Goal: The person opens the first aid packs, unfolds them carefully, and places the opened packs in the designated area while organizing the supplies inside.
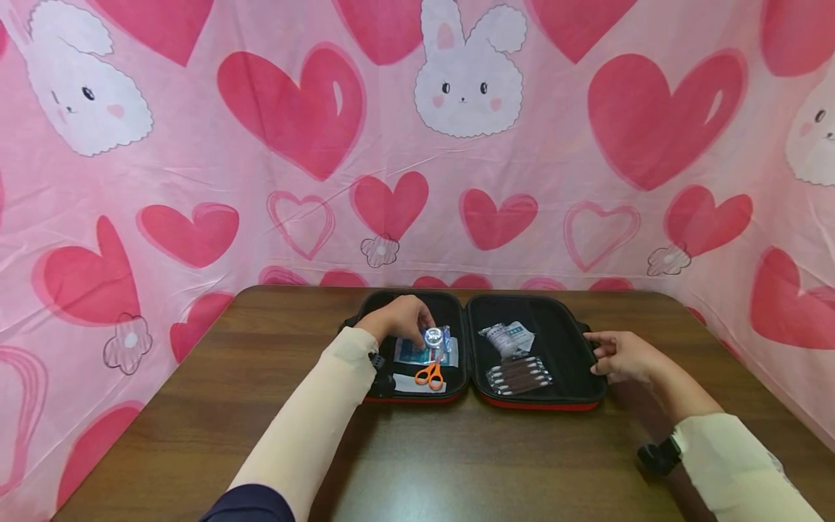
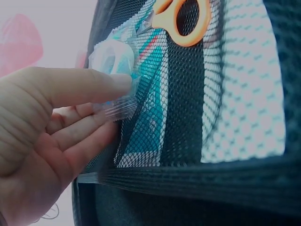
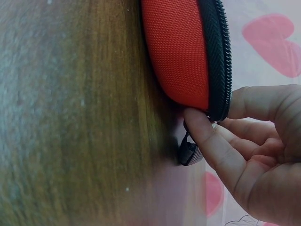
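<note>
A red zip case with a black lining (image 1: 554,312) lies unfolded on the table. Over its left half, my left hand (image 1: 399,319) pinches a roll of tape in a clear wrapper (image 2: 123,54), thumb on the near face. Orange-handled scissors (image 1: 430,375) sit just below it, in front of a blue-green packet (image 1: 411,351) behind mesh. At the case's right edge, my right hand (image 1: 629,355) grips the rim; in the right wrist view its fingers are at the zipper edge (image 3: 218,61), beside a dangling zipper pull (image 3: 189,153).
In the case's right half are a wrapped bandage roll (image 1: 501,339), a small white packet (image 1: 520,335) and a bag of cotton swabs (image 1: 518,375). A white sheet (image 1: 407,384) shows under the mesh at left. Behind the brown table (image 1: 509,464) hangs a pink heart-patterned cloth (image 1: 391,145).
</note>
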Motion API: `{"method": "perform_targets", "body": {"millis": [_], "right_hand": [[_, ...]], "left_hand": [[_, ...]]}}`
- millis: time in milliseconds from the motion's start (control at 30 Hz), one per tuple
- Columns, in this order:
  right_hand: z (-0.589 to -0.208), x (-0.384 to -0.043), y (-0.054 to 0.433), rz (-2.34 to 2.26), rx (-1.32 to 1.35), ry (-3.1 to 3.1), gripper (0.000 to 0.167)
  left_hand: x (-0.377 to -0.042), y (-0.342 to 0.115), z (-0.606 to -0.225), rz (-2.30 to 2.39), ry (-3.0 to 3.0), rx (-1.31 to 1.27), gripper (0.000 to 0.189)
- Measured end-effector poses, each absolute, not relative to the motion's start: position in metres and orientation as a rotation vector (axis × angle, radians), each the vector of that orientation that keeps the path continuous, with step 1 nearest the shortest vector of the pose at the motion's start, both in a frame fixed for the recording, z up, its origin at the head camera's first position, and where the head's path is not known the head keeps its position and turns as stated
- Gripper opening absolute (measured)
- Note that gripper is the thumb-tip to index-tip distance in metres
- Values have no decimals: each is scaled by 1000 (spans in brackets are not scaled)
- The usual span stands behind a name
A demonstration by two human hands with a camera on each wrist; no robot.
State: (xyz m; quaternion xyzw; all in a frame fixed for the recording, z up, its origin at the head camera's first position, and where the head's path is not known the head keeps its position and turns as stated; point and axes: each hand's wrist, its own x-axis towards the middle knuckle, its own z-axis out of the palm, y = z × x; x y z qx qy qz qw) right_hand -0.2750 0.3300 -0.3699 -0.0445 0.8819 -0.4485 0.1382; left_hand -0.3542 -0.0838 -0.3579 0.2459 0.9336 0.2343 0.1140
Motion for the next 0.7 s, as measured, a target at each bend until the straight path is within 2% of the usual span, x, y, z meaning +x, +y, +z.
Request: {"method": "perform_targets", "body": {"millis": [300, 700], "right_hand": [[-370, -276, 331, -1289, -137, 2555, 76], [-369, -275, 330, -1275, -133, 2566, 76]], "left_hand": [[-352, -87, -355, 811, 2665, 741, 18], [-347, -101, -340, 885, 2686, 787, 22]]}}
